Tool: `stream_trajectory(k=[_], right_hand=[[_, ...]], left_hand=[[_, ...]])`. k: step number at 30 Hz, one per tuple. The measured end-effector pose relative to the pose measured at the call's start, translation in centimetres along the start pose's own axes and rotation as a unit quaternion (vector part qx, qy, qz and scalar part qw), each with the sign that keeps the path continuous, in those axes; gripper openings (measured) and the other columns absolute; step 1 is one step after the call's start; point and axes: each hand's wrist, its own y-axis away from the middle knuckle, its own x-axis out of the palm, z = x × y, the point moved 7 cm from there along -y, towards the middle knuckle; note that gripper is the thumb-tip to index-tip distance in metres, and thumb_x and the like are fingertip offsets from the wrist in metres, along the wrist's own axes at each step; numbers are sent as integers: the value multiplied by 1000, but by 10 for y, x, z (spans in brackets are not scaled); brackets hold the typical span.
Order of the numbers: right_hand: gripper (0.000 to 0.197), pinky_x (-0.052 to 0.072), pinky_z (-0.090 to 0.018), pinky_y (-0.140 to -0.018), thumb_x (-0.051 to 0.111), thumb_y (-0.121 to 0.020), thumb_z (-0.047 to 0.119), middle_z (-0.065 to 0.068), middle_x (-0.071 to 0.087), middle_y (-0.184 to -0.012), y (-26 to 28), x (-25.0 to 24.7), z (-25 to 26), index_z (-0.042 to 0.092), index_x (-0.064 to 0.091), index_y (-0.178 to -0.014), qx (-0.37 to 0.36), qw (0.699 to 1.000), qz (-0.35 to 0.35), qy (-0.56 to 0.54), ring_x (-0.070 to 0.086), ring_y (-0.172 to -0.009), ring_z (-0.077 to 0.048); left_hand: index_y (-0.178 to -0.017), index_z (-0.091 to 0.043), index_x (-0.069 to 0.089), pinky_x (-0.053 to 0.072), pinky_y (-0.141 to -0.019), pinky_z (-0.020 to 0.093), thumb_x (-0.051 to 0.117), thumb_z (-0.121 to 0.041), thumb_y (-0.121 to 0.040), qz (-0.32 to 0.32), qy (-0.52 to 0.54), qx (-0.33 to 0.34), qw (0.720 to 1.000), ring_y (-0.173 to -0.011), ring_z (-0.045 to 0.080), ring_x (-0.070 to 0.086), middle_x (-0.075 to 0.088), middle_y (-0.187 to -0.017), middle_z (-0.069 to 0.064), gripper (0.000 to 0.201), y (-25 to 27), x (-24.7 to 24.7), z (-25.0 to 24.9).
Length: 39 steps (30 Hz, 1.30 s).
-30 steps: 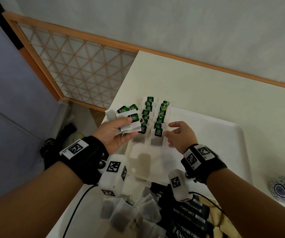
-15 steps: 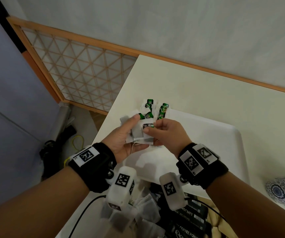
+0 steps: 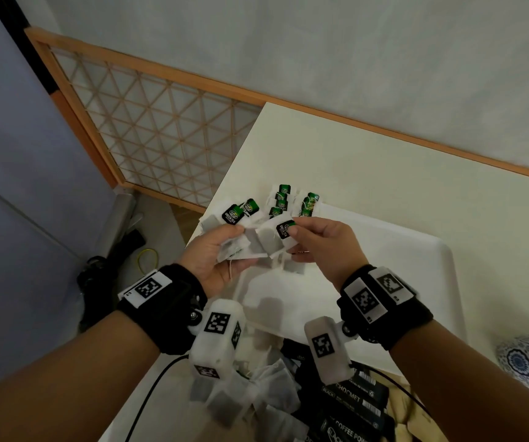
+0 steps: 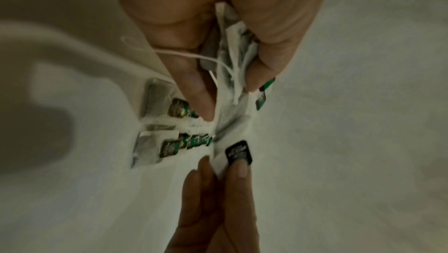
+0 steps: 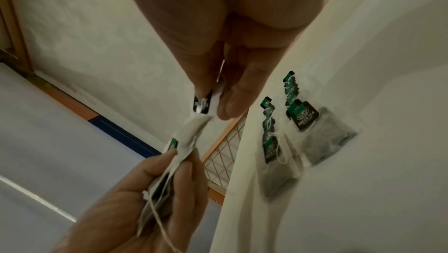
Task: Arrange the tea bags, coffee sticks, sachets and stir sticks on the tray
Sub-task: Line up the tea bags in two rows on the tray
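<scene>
Head view: tray holds 2 tea bag rows.

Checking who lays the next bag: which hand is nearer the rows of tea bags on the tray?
Right hand, just beside the rows. Left hand is off to their left, holding a bundle of tea bags.

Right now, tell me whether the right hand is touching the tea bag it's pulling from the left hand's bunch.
Touching. The right wrist view shows the right hand pinching the tea bag at its tag.
</scene>
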Motion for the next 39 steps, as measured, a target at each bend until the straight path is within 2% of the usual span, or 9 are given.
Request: stream_trajectory(k=[3, 11, 14, 20, 24, 28, 32, 35, 39], right_hand=[[13, 57, -24, -59, 64, -88, 7, 6, 67, -63, -4, 0, -7, 18, 71, -88, 8, 999, 19, 49, 60, -52, -9], [18, 56, -18, -59, 60, -90, 14, 0, 67, -77, -8, 40, -31, 14, 68, -107, 48, 942, 184, 275, 61, -61, -10], [18, 58, -27, -65, 60, -90, 16, -7, 69, -80, -21, 42, -35, 14, 68, -107, 51, 938, 167, 299, 62, -61, -13], [9, 59, -29, -60, 61, -89, 16, 0, 66, -72, -41, 35, -28, 21, 69, -88, 36, 944, 91, 315, 60, -58, -13], [9, 60, -38, -68, 62, -88, 17, 4, 63, -76, -45, 31, -28, 24, 67, -84, 33, 945, 72, 318, 65, -69, -20], [10, 55, -32, -74, 65, -86, 22, 10, 58, -73, -47, 31, -23, 20, 70, -94, -1, 934, 71, 350, 62, -79, -17], [10, 37, -20, -58, 68, -84, 25, 8, 51, -71, -44, 26, -15, 23, 64, -93, -63, 924, 35, 375, 50, -67, -9], [5, 33, -16, -58, 67, -83, 21, 14, 47, -71, -30, 36, -12, 21, 65, -87, -108, 900, 84, 413, 45, -64, -2], [9, 45, -21, -75, 68, -81, 17, 11, 62, -86, -16, 57, -28, 21, 69, -90, -90, 860, 188, 465, 57, -79, -7]], left_hand=[[-115, -3, 59, 59, -54, 30, 57, -11, -90, -46, 19, 45, 998, -73, 21, 72, 67, -99, 13, 27, -3, -18, -16], [-94, -12, 66, 59, -57, 29, 54, -10, -92, -70, 21, 80, 994, -71, 15, 71, 73, -82, 4, 12, -6, -32, -35], [-97, -12, 64, 59, -56, 29, 55, -9, -91, -68, 17, 76, 995, -72, 15, 71, 72, -85, 6, 11, -8, -30, -32], [-110, -7, 62, 60, -59, 30, 57, -13, -90, -55, -4, 47, 997, -80, 19, 69, 68, -98, 10, 21, -15, -24, -21], [-116, -4, 60, 59, -55, 29, 58, -13, -90, -53, -3, 37, 998, -76, 18, 70, 67, -99, 11, 27, -17, -17, -17], [-125, -1, 56, 58, -54, 28, 58, -13, -90, -54, -1, 36, 998, -77, 18, 71, 67, -104, 13, 37, -18, -14, -14], [-125, -1, 56, 57, -53, 28, 58, -13, -90, -50, -1, 38, 998, -75, 18, 71, 67, -102, 13, 37, -19, -11, -14], [-120, -3, 58, 58, -53, 28, 58, -13, -90, -47, 0, 37, 998, -72, 16, 71, 67, -99, 12, 31, -19, -12, -15], [-109, -4, 62, 59, -64, 32, 57, -13, -91, -33, -4, 26, 999, -77, 18, 69, 66, -101, 13, 21, -18, -9, -12]])
